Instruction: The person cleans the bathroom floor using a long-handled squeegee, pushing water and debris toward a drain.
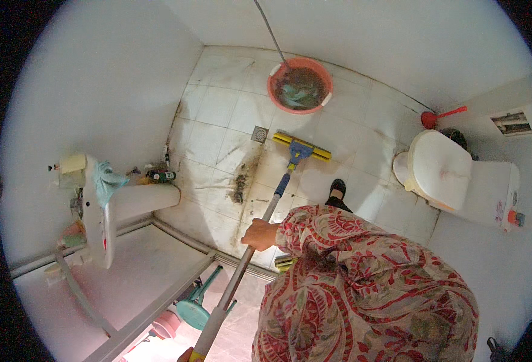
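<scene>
My right hand (259,234) is closed around the metal pole of a sponge mop, below the blue grip section. Only part of my left hand (186,355) shows at the bottom edge, on the upper end of the pole by a yellow collar. The mop's blue and yellow head (301,147) rests on the tiled floor, right of a square floor drain (260,134). Dark dirt (239,183) marks the tiles left of the pole. Beyond the mop head stands a round orange-pink basin (272,97) holding dark water and greenish cloth, with a hose running into it.
A toilet (442,169) stands at the right, a red-handled plunger (429,120) behind it. At the left is a pedestal washbasin (146,201). A door track (180,240) crosses the lower left; a teal stool (193,313) stands beyond it. My shod foot (337,186) is near the mop.
</scene>
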Available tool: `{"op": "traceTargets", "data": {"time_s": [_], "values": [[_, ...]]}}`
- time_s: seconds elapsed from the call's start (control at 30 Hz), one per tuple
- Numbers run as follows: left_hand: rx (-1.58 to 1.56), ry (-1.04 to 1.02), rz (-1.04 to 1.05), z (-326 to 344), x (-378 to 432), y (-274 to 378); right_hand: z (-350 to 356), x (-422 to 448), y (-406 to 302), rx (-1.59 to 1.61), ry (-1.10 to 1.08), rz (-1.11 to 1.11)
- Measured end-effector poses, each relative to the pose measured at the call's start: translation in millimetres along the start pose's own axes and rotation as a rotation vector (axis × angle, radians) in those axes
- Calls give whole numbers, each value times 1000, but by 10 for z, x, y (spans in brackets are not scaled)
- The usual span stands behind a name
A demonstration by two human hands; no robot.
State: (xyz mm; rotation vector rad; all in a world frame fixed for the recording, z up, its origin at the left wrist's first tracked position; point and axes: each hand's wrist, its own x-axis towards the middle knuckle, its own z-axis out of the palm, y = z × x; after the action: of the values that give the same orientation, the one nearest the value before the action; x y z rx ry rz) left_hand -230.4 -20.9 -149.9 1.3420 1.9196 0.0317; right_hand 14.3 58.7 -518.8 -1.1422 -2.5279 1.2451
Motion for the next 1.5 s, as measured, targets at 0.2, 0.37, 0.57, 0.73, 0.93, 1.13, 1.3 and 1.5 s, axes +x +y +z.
{"op": "traceTargets", "data": {"time_s": [0.2,0.37,0.57,0.73,0.93,1.13,1.3,1.5], "values": [[-119,-14,14,197,31,-9,-86,-31,194,-158,-73,32],[-91,-75,46,313,189,-116,-132,-140,383,-193,-65,96],[-194,-194,56,484,390,-224,35,-365,603,-156,-2,140],[-90,-207,-14,509,415,-340,254,-360,570,-158,25,225],[59,-65,99,377,378,-574,544,-69,388,-144,-4,138],[-49,48,-15,32,141,-1183,895,412,-229,-132,-4,46],[82,68,13,-399,98,-1470,945,792,-625,-88,-27,-5],[-10,36,-7,-585,168,-1668,1007,923,-742,-68,-30,-10]]}}
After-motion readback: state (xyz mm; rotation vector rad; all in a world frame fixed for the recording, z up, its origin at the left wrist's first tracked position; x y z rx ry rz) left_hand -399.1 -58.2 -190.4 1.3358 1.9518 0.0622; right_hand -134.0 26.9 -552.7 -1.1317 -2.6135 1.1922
